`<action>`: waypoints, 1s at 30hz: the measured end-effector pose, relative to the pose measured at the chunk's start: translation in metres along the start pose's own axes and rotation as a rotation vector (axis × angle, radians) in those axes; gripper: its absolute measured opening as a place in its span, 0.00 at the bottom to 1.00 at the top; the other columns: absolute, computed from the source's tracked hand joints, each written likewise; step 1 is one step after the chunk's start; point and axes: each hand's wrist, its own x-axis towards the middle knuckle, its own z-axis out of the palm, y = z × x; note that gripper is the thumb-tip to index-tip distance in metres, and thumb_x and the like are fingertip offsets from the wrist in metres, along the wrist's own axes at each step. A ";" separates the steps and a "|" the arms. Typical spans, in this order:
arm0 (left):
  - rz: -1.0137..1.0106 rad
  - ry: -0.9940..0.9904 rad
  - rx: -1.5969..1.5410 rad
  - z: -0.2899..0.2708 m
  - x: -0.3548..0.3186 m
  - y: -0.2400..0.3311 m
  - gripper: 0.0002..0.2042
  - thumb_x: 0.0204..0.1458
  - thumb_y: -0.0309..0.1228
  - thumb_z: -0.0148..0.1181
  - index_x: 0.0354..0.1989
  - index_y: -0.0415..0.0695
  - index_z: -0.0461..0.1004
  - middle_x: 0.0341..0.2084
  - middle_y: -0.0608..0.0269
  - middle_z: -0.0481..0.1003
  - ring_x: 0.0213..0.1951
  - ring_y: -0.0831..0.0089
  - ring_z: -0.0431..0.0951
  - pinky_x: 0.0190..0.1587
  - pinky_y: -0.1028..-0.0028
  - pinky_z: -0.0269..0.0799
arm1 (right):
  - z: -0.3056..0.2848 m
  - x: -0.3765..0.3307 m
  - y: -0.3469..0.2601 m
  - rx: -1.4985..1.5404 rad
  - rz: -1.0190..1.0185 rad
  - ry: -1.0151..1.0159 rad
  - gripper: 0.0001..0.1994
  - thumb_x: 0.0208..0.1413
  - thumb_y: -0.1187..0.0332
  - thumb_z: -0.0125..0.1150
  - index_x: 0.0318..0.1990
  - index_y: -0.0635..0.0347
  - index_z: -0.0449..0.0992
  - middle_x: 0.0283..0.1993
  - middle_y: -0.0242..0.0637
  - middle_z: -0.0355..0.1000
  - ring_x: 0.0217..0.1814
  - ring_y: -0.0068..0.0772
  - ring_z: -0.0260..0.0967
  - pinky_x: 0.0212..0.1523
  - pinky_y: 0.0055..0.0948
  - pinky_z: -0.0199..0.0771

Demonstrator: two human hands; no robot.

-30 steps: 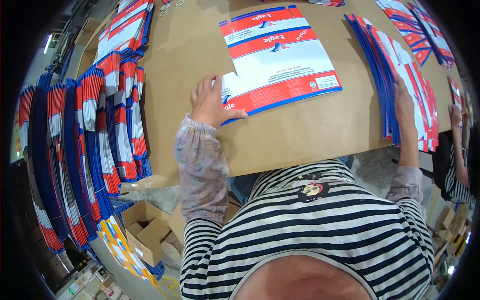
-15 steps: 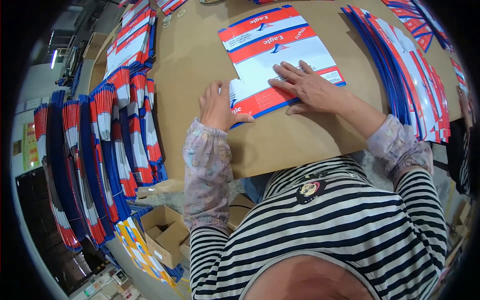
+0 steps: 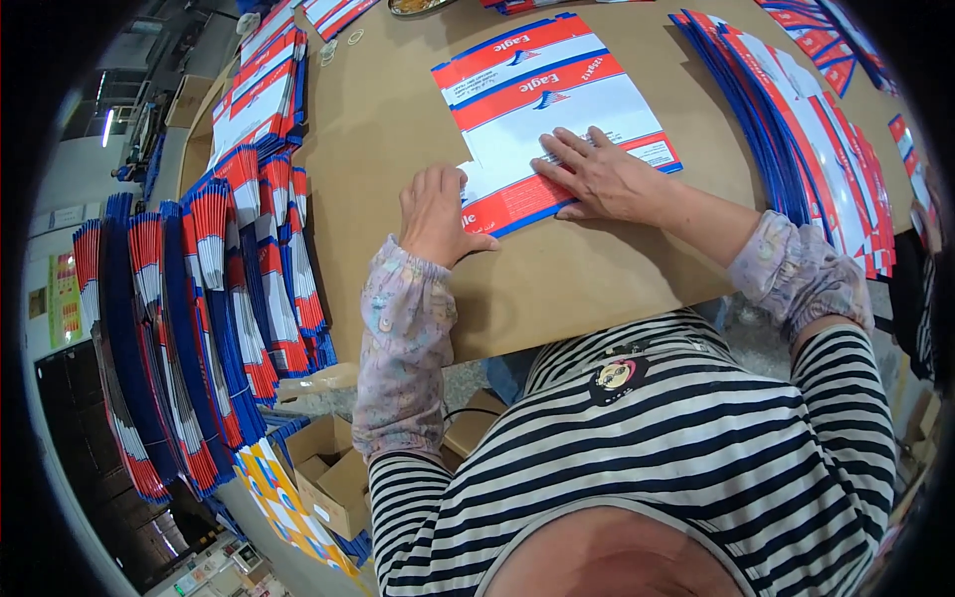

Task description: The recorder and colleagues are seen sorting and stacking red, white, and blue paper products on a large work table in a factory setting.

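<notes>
A flat printed carton sleeve (image 3: 557,129) in red, white and blue lies on the brown tabletop in front of me. My left hand (image 3: 435,214) rests at its near left corner, thumb stretched out to the right along the near edge and fingers pointing away from me, partly covering the corner. Across the near right part of the sleeve, my right hand (image 3: 602,181) lies flat with its fingers spread. Its thumb is at the near blue edge. Neither hand grips anything that I can see.
Stacks of similar flat cartons (image 3: 179,338) stand along the table's left edge, and another fanned stack (image 3: 796,129) lies to the right. Rubber bands (image 3: 329,52) and a metal dish (image 3: 418,8) are at the far side. Open cardboard boxes (image 3: 333,473) stand below on the left.
My right thumb has drawn in toward the sleeve's near edge. The blue strip at the near left corner shows less beneath my left hand. Otherwise both hands stay nearly in place.
</notes>
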 end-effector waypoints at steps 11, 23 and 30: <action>-0.075 -0.044 -0.001 0.013 0.001 -0.007 0.54 0.15 0.41 0.80 0.60 0.47 0.59 0.52 0.52 0.62 0.57 0.52 0.61 0.57 0.57 0.59 | 0.019 -0.007 0.001 0.090 -0.070 0.246 0.35 0.49 0.47 0.59 0.58 0.64 0.64 0.62 0.56 0.59 0.65 0.54 0.55 0.53 0.61 0.62; -0.062 -0.052 -0.041 0.007 -0.001 -0.004 0.53 0.15 0.48 0.81 0.56 0.40 0.62 0.51 0.52 0.61 0.57 0.54 0.58 0.58 0.58 0.57 | 0.008 -0.011 -0.002 0.051 -0.075 0.235 0.34 0.55 0.43 0.51 0.59 0.63 0.63 0.62 0.55 0.58 0.65 0.52 0.56 0.54 0.55 0.63; -0.085 -0.071 -0.025 0.007 0.003 -0.002 0.54 0.14 0.50 0.81 0.57 0.40 0.61 0.53 0.52 0.61 0.58 0.54 0.58 0.59 0.59 0.55 | 0.011 -0.009 0.001 0.056 -0.061 0.230 0.34 0.55 0.42 0.50 0.59 0.63 0.63 0.62 0.55 0.58 0.65 0.52 0.56 0.56 0.55 0.62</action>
